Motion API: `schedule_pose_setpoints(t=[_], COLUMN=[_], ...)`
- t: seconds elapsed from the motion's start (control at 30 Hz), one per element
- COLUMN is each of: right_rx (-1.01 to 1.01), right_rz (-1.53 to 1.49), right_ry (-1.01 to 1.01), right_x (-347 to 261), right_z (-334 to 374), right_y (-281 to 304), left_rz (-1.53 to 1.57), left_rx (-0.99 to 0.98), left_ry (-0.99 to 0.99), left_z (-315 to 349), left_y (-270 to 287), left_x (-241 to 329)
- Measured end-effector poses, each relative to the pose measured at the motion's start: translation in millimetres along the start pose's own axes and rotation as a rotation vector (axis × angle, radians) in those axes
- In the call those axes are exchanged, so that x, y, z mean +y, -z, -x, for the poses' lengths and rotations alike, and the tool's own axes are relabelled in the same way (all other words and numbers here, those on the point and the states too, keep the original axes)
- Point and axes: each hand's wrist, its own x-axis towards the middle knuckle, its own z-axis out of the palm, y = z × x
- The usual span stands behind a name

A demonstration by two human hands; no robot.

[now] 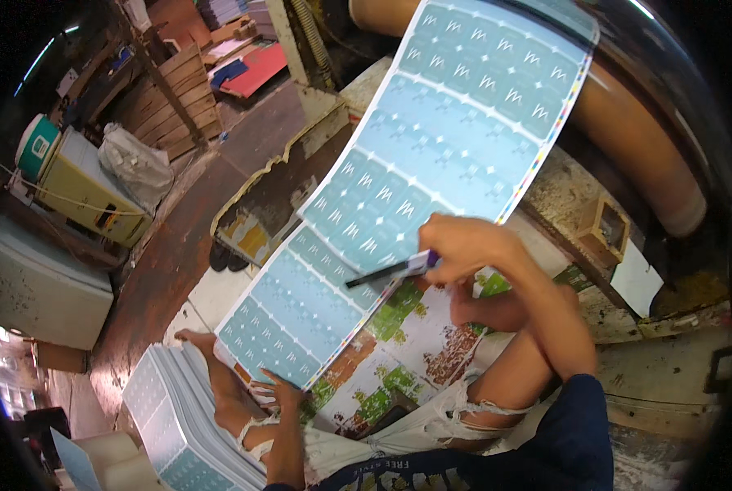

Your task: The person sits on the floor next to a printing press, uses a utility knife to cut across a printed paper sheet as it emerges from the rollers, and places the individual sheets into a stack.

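Observation:
A long printed sheet [456, 123] in teal and pale blue slopes from the upper right down toward my lap. Near its lower part, an edge or crease crosses it, with another printed length [300, 286] continuing below. My right hand [468, 245] grips a knife-like tool [386, 272] with a purple-and-white handle and a long dark blade. The blade lies over the printed surface by that crossing edge. At the sheet's lower corner, my left hand [278, 393] rests with fingers spread, touching the paper's edge.
A thick stack of printed sheets [157, 389] stands at lower left. Large brown rollers [652, 147] run along the upper right. A small wooden box [603, 227] sits on the machine's ledge. Under my legs lies a patterned sheet [399, 360]. A yellowish cabinet [88, 188] is at left.

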Motion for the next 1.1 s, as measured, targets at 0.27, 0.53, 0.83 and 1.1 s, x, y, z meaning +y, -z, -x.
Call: schedule_pose_setpoints(t=[0.27, 0.53, 0.83, 1.1], right_rx=[-0.059, -0.386, -0.062, 0.335], right_rz=[0.104, -0.052, -0.328, -0.466], right_ry=[0.114, -0.014, -0.183, -0.256], right_x=[-5.7, -16.5, 42.7, 59.3], right_z=[-11.5, -15.6, 25.4, 63.0], right_y=[-36.6, -10.4, 47.0, 80.8], left_rz=[1.942, 2.019, 1.912, 1.903], left_rx=[-1.397, -1.196, -0.934, -0.818], left_ry=[-0.406, -0.212, -0.262, -0.285], left_z=[106.4, 99.6, 104.2, 83.7], left_y=[214.3, 225.4, 238.2, 223.3], left_x=[143.2, 176.9, 111.8, 32.9])
